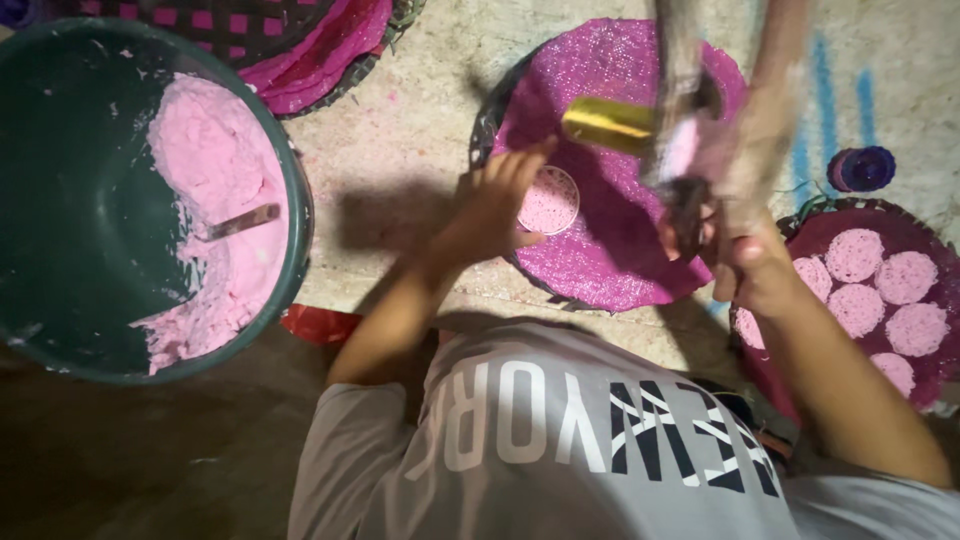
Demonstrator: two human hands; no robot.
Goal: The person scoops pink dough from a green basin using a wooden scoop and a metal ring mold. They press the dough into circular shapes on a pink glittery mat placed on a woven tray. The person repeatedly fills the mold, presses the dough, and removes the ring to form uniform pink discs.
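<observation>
Head view looks down on a small round pink batter disc (549, 199) lying on a magenta woven mat (610, 250), which rests on a round dark-rimmed tray on the floor. The disc looks wet and soft, likely light and easily smeared or torn, so it would be safer moved by the mat or tray edge than pinched directly. The left hand (492, 205) lies open with fingers spread, fingertips beside the disc's left edge and touching the mat. The right hand (748, 262) is clenched around a blurred tool (690, 130), a handle with a golden cylinder (610, 124) at its lower end held over the mat; motion blur hides its exact shape and how the fingers grip it. Further right, a dark red mat (905, 225) carries several more pink discs (880, 290), partly cut off by the forearm and the frame edge. To the left stands a large green tub (70, 210) of pink batter (215, 190) with a spoon handle (243, 221) poking out; its bowl is buried. Stacked pink mats (320, 50) at the top are cropped, and a small purple lid (862, 168) lies on the concrete floor (400, 140).
</observation>
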